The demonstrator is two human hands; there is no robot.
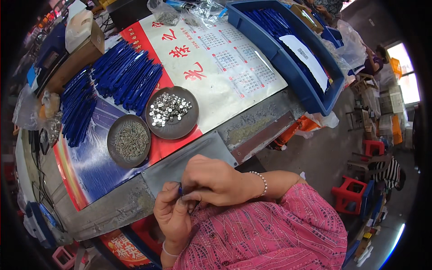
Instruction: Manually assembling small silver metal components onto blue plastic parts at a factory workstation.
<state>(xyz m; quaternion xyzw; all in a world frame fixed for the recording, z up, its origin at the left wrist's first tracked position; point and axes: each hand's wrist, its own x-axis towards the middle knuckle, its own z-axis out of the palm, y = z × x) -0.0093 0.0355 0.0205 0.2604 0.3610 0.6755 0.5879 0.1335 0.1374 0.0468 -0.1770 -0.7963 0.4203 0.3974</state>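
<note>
My left hand (pixel 173 213) and my right hand (pixel 218 180) meet in front of my chest, near the table edge, both with pinched fingers. A small dark blue piece (pixel 181 189) shows between the left thumb and forefinger; most of it is covered by the fingers. The right fingertips press close beside it, and what they hold is hidden. Just beyond the hands lies a grey metal plate (pixel 189 159). A dark round dish (pixel 118 155) holds thin metal pins or screws. Another dark dish (pixel 173 132) holds small shiny round metal pieces.
Slim blue pieces lie in piles (pixel 128 74) at the left, on a printed calendar sheet (pixel 216 99) covering the table. A blue bin (pixel 288 81) with more blue pieces and a white paper stands at the right. Red stools (pixel 348 194) and other people are further right.
</note>
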